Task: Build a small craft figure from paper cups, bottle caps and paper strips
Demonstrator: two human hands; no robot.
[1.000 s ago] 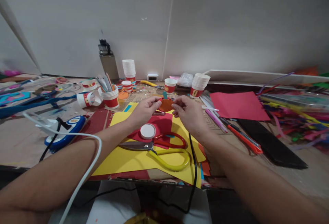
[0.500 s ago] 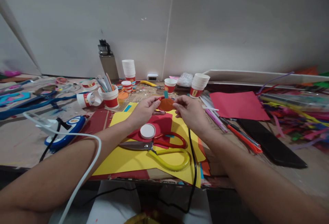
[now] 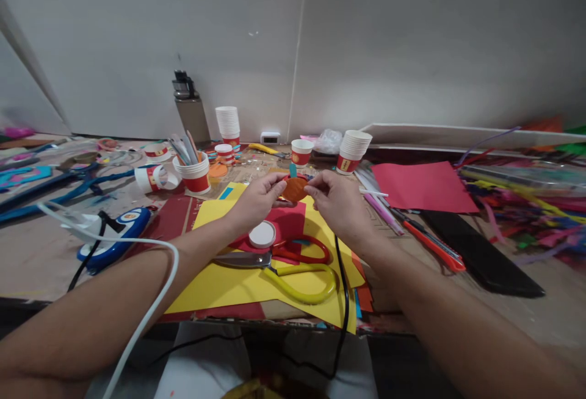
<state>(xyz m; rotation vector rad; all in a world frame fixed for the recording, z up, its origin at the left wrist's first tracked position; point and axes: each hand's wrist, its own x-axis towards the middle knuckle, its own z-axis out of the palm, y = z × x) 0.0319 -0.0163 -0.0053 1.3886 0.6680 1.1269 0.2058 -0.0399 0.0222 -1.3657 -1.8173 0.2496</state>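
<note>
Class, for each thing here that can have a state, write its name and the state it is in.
Orange disc: held between left hand and right hand
Scissors: lying flat
Bottle: upright
Pen cup: upright, filled
Neighbouring cup: on its side
Utility knife: lying, blade state unclear

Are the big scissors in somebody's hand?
No, the scissors lie on the yellow paper, and both hands are at the orange disc instead.

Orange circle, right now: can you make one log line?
left hand: holding orange circle | right hand: fingers at its edge | scissors: lying on paper
</note>
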